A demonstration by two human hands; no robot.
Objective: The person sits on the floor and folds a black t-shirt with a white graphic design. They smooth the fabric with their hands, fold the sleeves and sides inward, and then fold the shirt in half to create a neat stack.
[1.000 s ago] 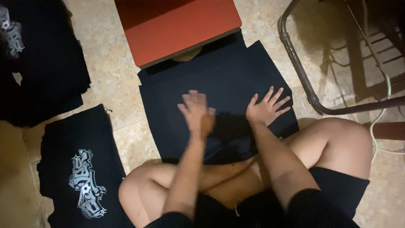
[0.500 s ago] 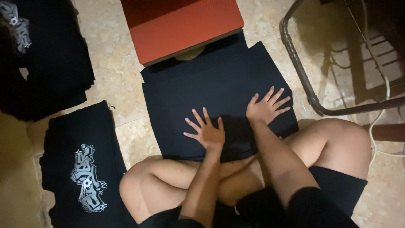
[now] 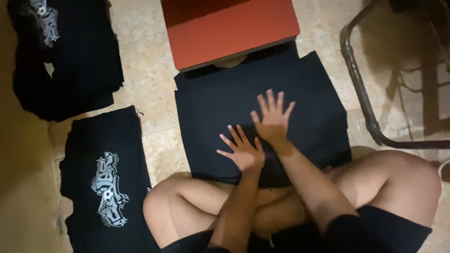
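Two stacks of dark shirts sit off to the left on the tiled floor point(image 3: 154, 75): a rumpled pile point(image 3: 70, 61) up in the corner and a neater folded stack point(image 3: 105, 182) with a pale graphic facing up, probably kept apart as separate batches. Dead centre from my feed is the black folded shirt point(image 3: 304, 112), lying flat on the floor right in front of the crossed legs, its far edge tucked under an orange-red board point(image 3: 229, 30). A dark metal chair frame point(image 3: 361, 93) curves in at the right. Both hands are empty and spread wide, palms down on the fabric. Right hand point(image 3: 272, 117) sits a bit further out, left hand point(image 3: 241, 150) closer in, nearly touching, looks like they're pressing it smooth.
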